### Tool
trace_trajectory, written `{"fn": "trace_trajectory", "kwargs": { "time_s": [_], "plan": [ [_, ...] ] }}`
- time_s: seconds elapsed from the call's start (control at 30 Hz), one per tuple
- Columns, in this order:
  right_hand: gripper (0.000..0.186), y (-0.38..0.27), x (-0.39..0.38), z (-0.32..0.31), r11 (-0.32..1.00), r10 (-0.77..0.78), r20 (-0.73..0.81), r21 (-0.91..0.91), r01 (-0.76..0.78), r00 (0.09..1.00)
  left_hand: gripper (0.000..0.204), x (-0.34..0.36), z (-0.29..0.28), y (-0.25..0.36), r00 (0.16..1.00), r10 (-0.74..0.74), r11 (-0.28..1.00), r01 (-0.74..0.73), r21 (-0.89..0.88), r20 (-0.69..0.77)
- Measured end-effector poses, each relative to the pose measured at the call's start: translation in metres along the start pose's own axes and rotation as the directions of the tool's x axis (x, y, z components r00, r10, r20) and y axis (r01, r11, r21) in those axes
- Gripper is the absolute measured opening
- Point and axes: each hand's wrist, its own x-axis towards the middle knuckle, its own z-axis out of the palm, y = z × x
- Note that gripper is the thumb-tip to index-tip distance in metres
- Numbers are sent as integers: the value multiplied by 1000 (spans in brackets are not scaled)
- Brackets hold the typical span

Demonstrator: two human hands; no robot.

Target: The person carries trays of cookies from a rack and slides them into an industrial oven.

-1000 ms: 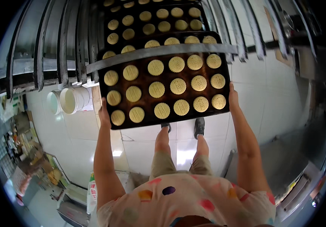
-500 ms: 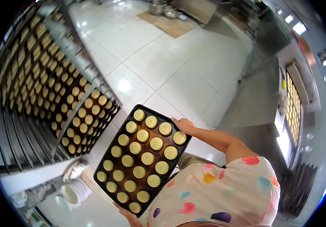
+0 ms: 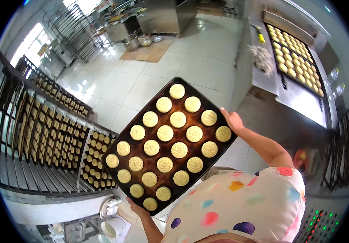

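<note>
A dark rectangular baking tray [image 3: 165,149] is held up in front of my body, slanted across the view. Rows of round, pale-yellow stamped pastries [image 3: 178,119], like mooncakes with fluted edges, lie spaced apart on its brown, greased surface. My right hand [image 3: 233,121] grips the tray's right rim near the far corner, thumb on top and fingers mostly hidden beneath. At the near left edge, my left hand [image 3: 137,207] holds the lower rim, most of its fingers under the tray.
On the left stands a metal rack [image 3: 52,137] loaded with trays of similar pastries. A steel worktop [image 3: 263,79] at right bears trays of glossy yellow pastries [image 3: 294,60] and a yellow-handled tool [image 3: 260,35]. Pots [image 3: 131,42] rest on floor cardboard; white buckets [image 3: 112,227] stand lower left.
The tray has come up and to the right in view, looking larger, with both hands still on it. The view has shifted, showing more of the far room and right worktop.
</note>
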Motion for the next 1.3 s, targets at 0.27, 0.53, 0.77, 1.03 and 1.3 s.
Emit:
{"fn": "trace_trajectory", "kwargs": {
  "time_s": [0.27, 0.53, 0.77, 1.03, 1.3],
  "plan": [
    [82, 179, -88, -134, 899, 286, -278, 408, -157, 917, 65, -102, 84, -3, 915, 88, 995, -102, 15, 393],
    [73, 359, -138, -222, 778, 401, -456, 627, -33, 794, 76, -203, 203, -27, 842, 48, 967, -174, 186, 537],
    [61, 478, -178, -330, 740, 494, -589, 671, 47, 639, 69, -287, 329, -90, 701, -94, 960, -123, 250, 707],
    [61, 551, -182, -421, 674, 649, -540, 735, -75, 535, 68, -360, 460, -179, 622, -203, 880, -223, 420, 757],
    [59, 593, -147, -456, 674, 676, -544, 729, -117, 497, 76, -368, 526, -236, 621, -254, 816, -274, 509, 742]
  ]
}}
